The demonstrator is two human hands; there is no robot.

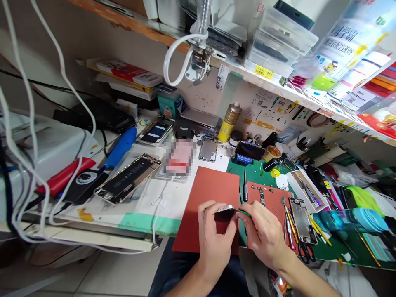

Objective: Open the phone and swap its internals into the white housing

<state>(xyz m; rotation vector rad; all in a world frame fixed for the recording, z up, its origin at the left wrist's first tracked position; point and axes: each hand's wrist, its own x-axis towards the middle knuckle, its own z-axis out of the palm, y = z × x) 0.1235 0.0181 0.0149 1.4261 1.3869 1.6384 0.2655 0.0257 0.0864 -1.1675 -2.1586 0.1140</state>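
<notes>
My left hand is closed around a phone with a dark face and a silvery edge, held tilted over the red-brown mat. A thin green-ended tool is pinched in my right hand, its tip against the phone's right edge. Fingers hide most of the tool, so its exact kind does not show. Just beyond my hands a grey screwdriver lies upright in view. Small phone parts rest on a second red-brown mat to the right.
An opened phone lies at the left. At the right are an opened phone housing, scissors and a blue bottle. A yellow spray can stands at the back. A loaded shelf overhangs the bench; white cables hang left.
</notes>
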